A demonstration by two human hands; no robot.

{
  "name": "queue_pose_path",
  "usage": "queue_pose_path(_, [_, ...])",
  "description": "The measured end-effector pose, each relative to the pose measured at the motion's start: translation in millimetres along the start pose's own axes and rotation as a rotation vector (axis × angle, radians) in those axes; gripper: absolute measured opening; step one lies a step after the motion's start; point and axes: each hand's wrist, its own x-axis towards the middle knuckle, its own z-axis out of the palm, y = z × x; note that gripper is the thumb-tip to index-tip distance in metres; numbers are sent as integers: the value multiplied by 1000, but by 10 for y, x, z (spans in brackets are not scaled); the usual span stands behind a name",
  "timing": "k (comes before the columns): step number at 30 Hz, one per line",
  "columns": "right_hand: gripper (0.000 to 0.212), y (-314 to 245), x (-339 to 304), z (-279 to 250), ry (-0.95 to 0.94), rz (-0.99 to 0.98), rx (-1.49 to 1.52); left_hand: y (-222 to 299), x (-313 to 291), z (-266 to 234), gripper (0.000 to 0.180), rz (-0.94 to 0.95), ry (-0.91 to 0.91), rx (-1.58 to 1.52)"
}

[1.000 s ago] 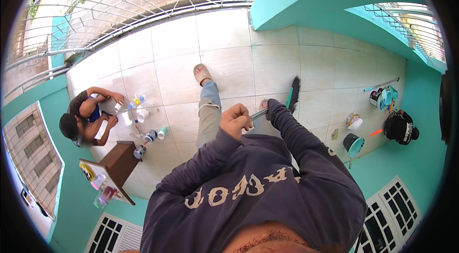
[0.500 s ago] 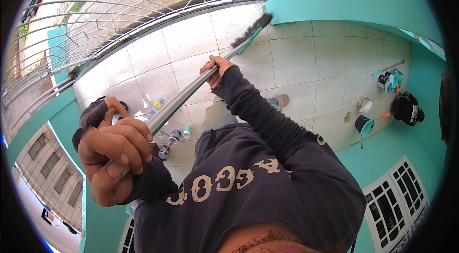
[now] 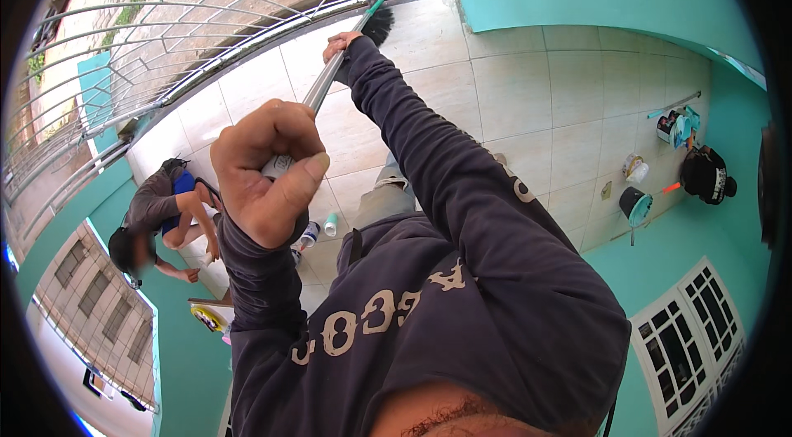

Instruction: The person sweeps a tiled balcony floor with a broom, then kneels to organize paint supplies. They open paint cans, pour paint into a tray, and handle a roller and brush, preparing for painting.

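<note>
Currently both hands are on the broom (image 3: pixel 327 78). Left hand (image 3: pixel 271 173): fingers curled around the near end of the handle, thumb lying across the front. Right hand (image 3: pixel 342 45): fingers wrapped on the handle farther out, close to the brush head (image 3: pixel 379 26). Black bristles sit just beyond the right fingers, at the tile edge beside the metal grille (image 3: pixel 239 8); can't tell if they press on the floor (image 3: pixel 511 82). Handle runs tilted between the two grips.

Just below and right of the left fingers: a can (image 3: pixel 310 234) and a white-and-green container (image 3: pixel 331 224), side by side. Left of those fingers, a co-worker (image 3: pixel 157 196) in a grey top, bent low. Well right of both hands: a teal-stained bucket (image 3: pixel 635 204), another person (image 3: pixel 704 175) in black near it.
</note>
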Motion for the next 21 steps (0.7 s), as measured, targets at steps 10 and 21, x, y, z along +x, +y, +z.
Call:
queue_pose_path(10, [22, 961, -1076, -919, 385, -321, 149, 407, -213, -233, 17, 72, -452, -61])
queue_pose_path(21, [23, 57, -1029, -482, 144, 47, -126, 11, -511, 640, 11, 91, -417, 58])
